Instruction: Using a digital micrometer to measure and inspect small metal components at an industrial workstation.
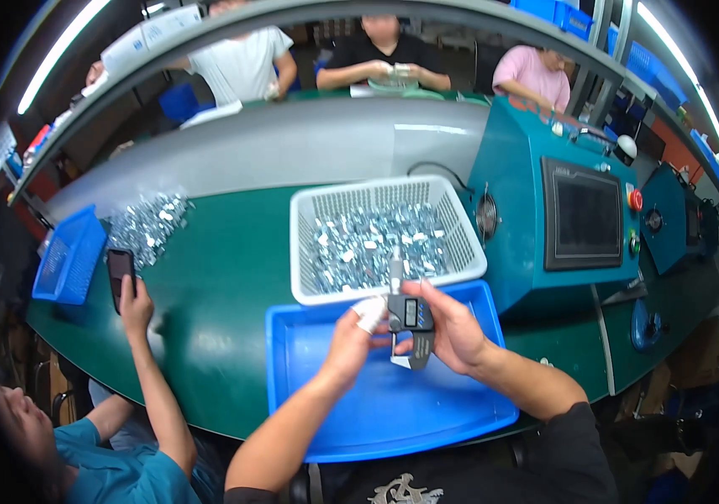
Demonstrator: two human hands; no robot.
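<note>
Over the front blue tray [359, 420], I hold a digital micrometer [423, 324] with a dark body, a small display and a silver thimble pointing away from me. My right hand [458, 332] wraps round its right side, thumb up near the thimble. My left hand [352, 338], with a white covering on a finger, is closed at its left edge. A pale, shiny bit shows at the micrometer's near end; I cannot tell whether it is a separate part. Just beyond, a white perforated basket [305, 244] holds many small shiny metal pieces [376, 244].
A teal machine [506, 252] with a dark screen stands right of the basket. At left lie a heap of metal pieces [147, 228] and a blue basket [69, 256]. Beside me, a co-worker's hand [136, 307] holds a phone [121, 277]. Several people work beyond the grey partition [292, 143].
</note>
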